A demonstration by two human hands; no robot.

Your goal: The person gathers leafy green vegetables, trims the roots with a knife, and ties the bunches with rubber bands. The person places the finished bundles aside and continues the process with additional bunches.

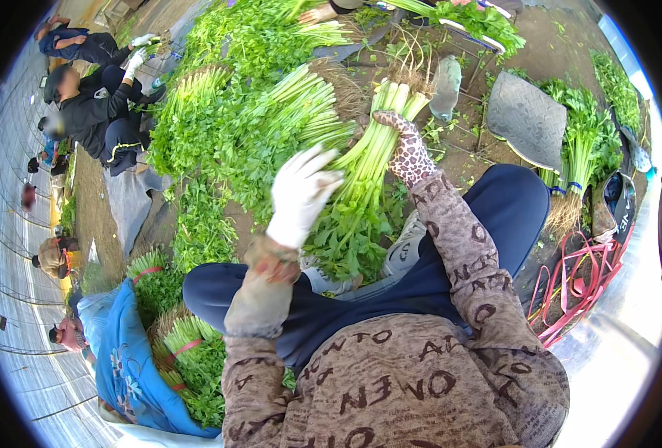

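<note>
My right hand [405,147], in a leopard-print glove, grips a bunch of celery [377,151] around its pale stalks. The bunch slants in front of me, with its stringy roots [412,71] at the far end and its leaves hanging towards my shoes. In a white glove, my left hand [304,193] is beside the bunch on its left, slightly blurred, its fingers partly spread. Whether its fingertips touch the stalks is unclear. Just beyond lies a pile of loose celery [303,106], roots pointing right.
Tied celery bundles [191,341] lie beside a blue cloth [135,358] at lower left. On the right are a grey textured mat [524,117], another tied bundle [580,145] and tangled red straps [580,285]. A co-worker [93,106] sits at left; another person's hand [317,14] shows at the top.
</note>
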